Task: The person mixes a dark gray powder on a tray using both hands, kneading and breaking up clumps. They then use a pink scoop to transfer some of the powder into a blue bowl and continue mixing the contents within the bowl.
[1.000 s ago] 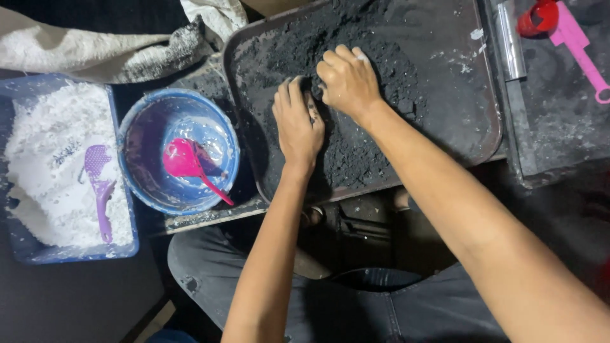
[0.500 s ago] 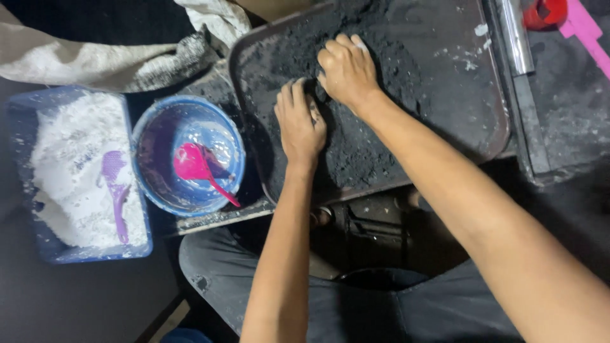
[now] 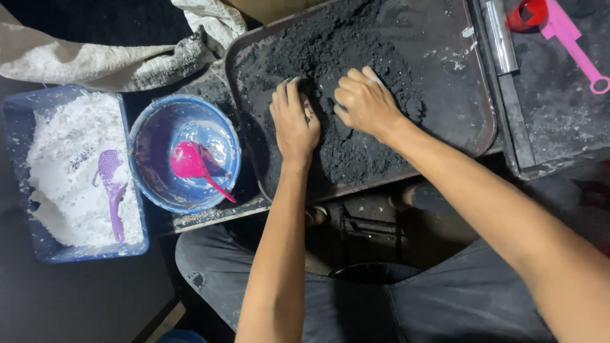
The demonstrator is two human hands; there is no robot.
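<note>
Both hands lie palm-down on a heap of coarse black powder point(image 3: 356, 82) inside a dark rounded-corner metal tray point(image 3: 470, 121). The left hand point(image 3: 293, 124) has its fingers together and curled slightly, tips dug into the powder at about 12 o'clock from its wrist. The right hand point(image 3: 363, 101), just beside it at 2 o'clock, is loosely cupped with knuckles raised and fingers bent down into the heap; neither hand grips a tool.

At the far 9 o'clock side stands a blue rectangular plastic tub point(image 3: 38, 248) filled with white powder point(image 3: 63, 165), a purple plastic scoop point(image 3: 112, 184) lying in it. Next to it, touching the tray's left edge, sits a round blue bowl point(image 3: 222, 127) holding a pink plastic spoon point(image 3: 190, 165). A grey-white cloth sack point(image 3: 95, 57) lies at 11 o'clock of the bowl. At 2 o'clock of the tray are a shiny metal bar point(image 3: 499, 38), a small red cup point(image 3: 526, 13) and a pink plastic measuring spoon point(image 3: 575, 44).
</note>
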